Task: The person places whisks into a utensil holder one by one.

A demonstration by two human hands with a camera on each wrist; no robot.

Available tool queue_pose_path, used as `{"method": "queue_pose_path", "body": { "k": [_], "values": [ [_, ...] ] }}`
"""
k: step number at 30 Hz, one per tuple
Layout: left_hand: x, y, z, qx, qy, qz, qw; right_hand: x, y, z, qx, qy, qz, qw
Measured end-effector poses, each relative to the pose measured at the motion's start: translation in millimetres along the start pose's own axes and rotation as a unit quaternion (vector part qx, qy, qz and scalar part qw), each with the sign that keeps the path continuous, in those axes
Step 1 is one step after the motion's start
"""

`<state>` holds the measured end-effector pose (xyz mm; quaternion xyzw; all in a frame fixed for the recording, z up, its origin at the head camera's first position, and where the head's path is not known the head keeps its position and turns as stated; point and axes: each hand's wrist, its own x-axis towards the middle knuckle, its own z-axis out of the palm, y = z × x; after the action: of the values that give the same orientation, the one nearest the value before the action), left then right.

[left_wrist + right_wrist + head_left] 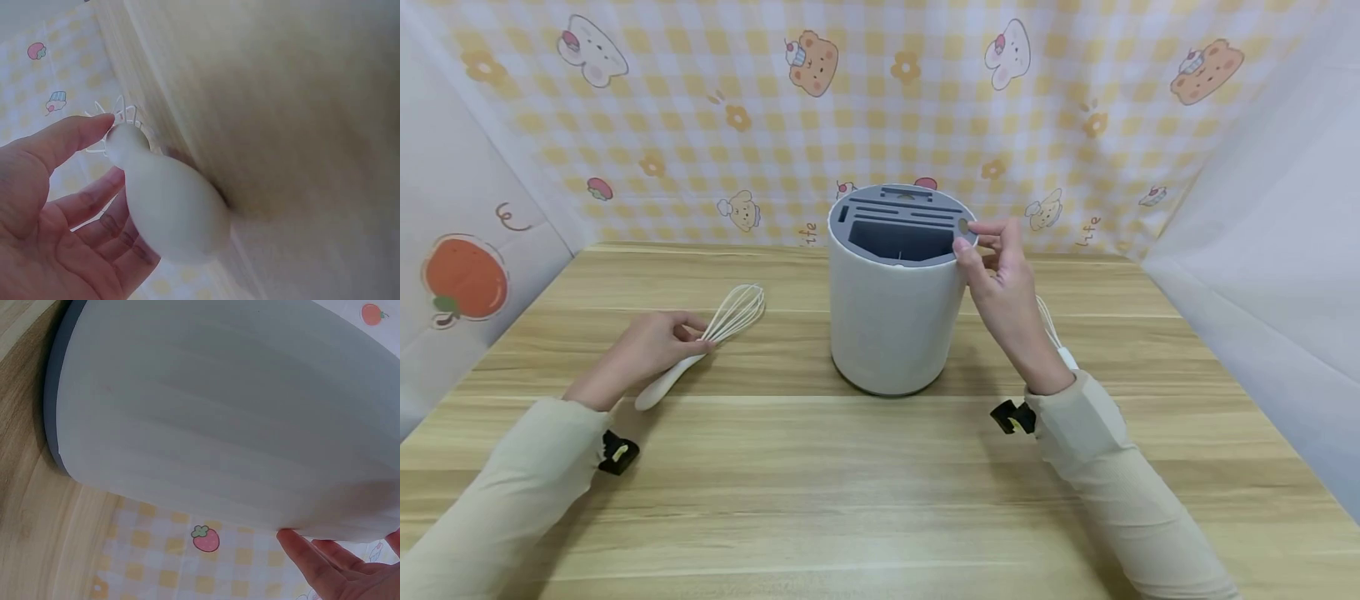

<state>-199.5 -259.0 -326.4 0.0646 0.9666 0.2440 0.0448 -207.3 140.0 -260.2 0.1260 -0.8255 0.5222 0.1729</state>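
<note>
The left hand [662, 343], thumb and fingers nearly together, pinches a whisk [733, 315] by its neck toward the bench's [820, 500] left edge; the right hand [1006, 279], partly spread, grips the rim of the utensil holder [891, 325], which stands midway toward the far edge; a second whisk [1066, 357] shows behind the right wrist.

Wood-grain table [820, 500], upright white container [891, 333], whisk [672, 379], partly hidden second whisk [1067, 358]

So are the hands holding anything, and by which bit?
The left hand pinches a whisk where its handle meets the wires. The right hand grips the white tub by its top rim, on the right side.
</note>
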Motion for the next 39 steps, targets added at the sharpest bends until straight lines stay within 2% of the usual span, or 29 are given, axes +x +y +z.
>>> {"method": "queue_pose_path", "body": {
  "k": [12,21,25,29,34,37,39],
  "values": [
    [4.2,-2.9,3.1,0.004,-0.006,0.009,0.9999,0.4,-1,-1,0.002,-0.002,-0.003,1.0],
    [2.1,0.4,-1.6,0.018,-0.004,0.007,0.9998,0.2,-1,0,0.004,-0.002,-0.008,1.0],
    [3.1,5.1,-6.8,0.0,0.017,0.006,0.9998,0.1,-1,1,0.001,-0.002,-0.007,1.0],
    [3.8,14.7,-13.0,-0.039,0.06,0.007,0.9974,0.2,-1,0,-0.002,-0.002,-0.006,1.0],
    [0.3,32.2,-25.1,-0.119,0.132,0.025,0.9837,0.1,0,0,-0.004,-0.001,-0.007,1.0],
    [-1.1,44.9,-33.9,-0.172,0.173,0.027,0.9695,0.3,0,-1,-0.004,-0.001,-0.007,1.0],
    [-0.8,53.2,-39.0,-0.22,0.196,0.028,0.9551,0.6,1,-1,-0.002,0.0,-0.006,1.0]
  ]
}}
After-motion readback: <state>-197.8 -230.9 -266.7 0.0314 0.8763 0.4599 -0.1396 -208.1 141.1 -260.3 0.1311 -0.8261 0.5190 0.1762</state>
